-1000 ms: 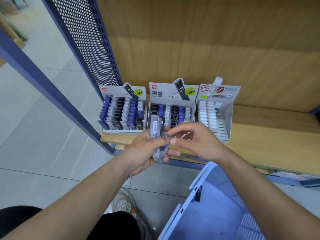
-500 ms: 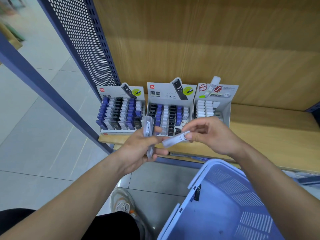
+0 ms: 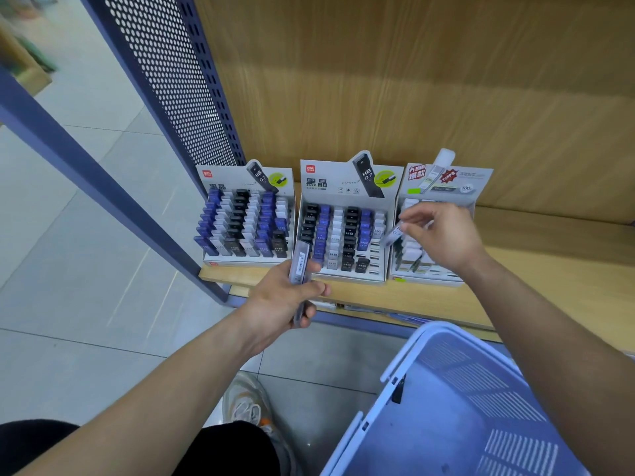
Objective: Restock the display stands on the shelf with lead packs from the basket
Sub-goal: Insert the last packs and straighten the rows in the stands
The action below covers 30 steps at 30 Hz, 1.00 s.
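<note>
Stands before a wooden shelf with three cardboard display stands set side by side at its left end. Grips in the left hand a bundle of clear lead packs, fingers and thumb curled round it, the bundle upright, just in front of the shelf's front edge and below the gap between the left stand and the middle stand. Pinches in the right hand a single lead pack between thumb and fingertips, tilted, free end pointing down and left, over the seam between the middle stand and the right stand; cannot tell whether touching either. In the left stand, close rows of blue, white and black packs. In the middle stand, the same colours, with open slots showing at the front right. In the right stand, white-capped packs, partly hidden behind the right hand. Has a pale blue slatted basket low on the right, in front of and below the shelf, partly under the right forearm. Behind the left stand, a blue perforated panel rising from the shelf end. Below, grey floor tiles, and a pale sneaker between the left forearm and the basket
</note>
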Each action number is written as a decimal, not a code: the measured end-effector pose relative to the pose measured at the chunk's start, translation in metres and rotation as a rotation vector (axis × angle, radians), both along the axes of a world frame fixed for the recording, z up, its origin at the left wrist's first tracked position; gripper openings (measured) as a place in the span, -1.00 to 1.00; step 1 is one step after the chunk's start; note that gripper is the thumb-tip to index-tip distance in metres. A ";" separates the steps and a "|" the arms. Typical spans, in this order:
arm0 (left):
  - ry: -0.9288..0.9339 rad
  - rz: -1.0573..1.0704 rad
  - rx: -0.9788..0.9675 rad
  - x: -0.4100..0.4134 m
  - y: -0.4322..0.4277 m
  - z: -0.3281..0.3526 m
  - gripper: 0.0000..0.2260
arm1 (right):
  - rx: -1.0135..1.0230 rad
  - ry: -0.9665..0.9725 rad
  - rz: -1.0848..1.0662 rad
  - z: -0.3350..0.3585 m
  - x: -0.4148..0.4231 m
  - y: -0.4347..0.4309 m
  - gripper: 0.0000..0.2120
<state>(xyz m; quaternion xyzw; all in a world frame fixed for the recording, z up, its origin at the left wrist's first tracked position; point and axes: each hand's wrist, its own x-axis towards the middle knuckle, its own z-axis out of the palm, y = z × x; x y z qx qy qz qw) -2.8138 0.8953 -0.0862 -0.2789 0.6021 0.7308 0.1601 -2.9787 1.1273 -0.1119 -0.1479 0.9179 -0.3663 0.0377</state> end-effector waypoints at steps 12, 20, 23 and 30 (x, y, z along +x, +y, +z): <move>-0.009 -0.005 0.054 -0.004 -0.007 -0.008 -0.96 | 0.222 0.258 0.091 -0.037 -0.008 -0.023 -0.89; 0.007 -0.045 0.038 -0.004 -0.008 -0.004 -0.96 | 0.216 0.291 0.084 -0.041 -0.010 -0.021 -0.92; 0.001 -0.056 0.016 -0.003 -0.009 -0.002 -0.88 | 0.230 0.279 0.093 -0.039 -0.010 -0.021 -0.92; -0.025 -0.090 -0.004 -0.001 -0.011 0.004 -0.76 | 0.272 0.225 0.115 -0.039 -0.010 -0.019 -0.90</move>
